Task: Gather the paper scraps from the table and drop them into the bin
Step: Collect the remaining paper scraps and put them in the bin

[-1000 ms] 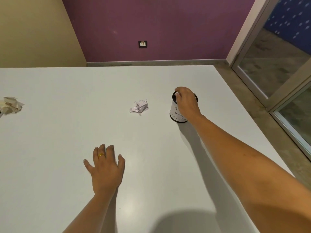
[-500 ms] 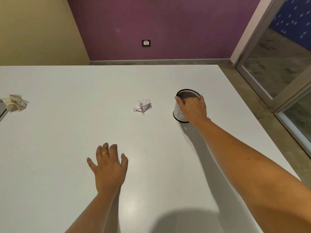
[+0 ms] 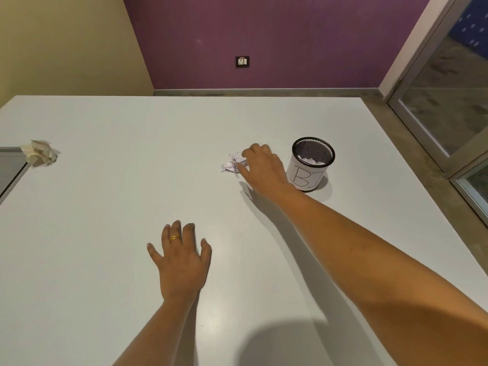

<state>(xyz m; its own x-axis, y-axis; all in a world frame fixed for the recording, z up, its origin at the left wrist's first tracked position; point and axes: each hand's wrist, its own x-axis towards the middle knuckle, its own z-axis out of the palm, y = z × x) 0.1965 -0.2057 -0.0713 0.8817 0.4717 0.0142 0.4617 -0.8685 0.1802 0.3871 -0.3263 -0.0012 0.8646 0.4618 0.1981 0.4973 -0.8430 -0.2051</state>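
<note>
Reaching over the white table, the right hand has its fingers curled onto a crumpled white scrap, touching but not clearly pinching it. Just right stands the black mesh bin, paper inside. The left hand lies spread flat nearer the person; a beige scrap sits at the far left edge.

White on white, purple behind

White table, white crumpled scrap, cream scrap; black mesh bin with white label and black lettering; gold ring; purple wall.
</note>
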